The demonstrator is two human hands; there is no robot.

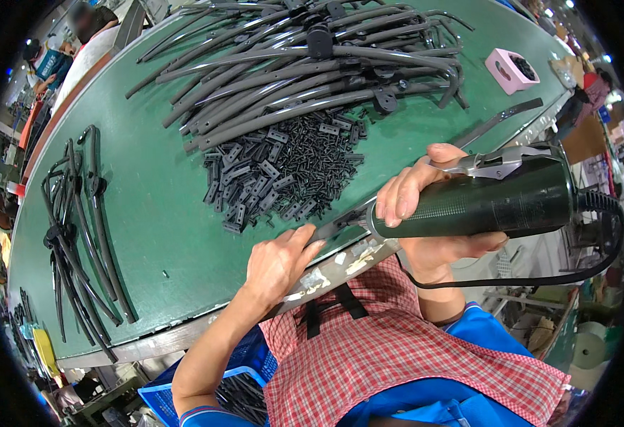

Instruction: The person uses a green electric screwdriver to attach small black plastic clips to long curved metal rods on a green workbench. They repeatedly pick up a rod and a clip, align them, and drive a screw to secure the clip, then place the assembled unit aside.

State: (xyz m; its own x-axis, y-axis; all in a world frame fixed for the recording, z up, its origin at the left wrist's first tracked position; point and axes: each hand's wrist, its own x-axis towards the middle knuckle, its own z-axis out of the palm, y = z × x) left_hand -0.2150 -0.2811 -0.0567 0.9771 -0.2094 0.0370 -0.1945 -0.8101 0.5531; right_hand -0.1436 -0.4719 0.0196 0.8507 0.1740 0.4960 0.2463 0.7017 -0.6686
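Our right hand (410, 191) wraps round the power driver (497, 203), while our left hand (281, 260) pinches a dark bar (331, 226) at the tool's tip; we'd best hold both in line, with left fingertips clear. Beyond the left hand on the tabletop (162, 235) lie heaped screws (322, 162) and black blocks (239, 186), then curved tubes (248, 96).

A head-worn fisheye looks down — close above the green table (173, 238).

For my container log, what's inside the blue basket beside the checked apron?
Long, thin dark pieces show inside the blue basket. The left forearm crosses in front, covering part of it; anything beneath the top pieces is hidden.
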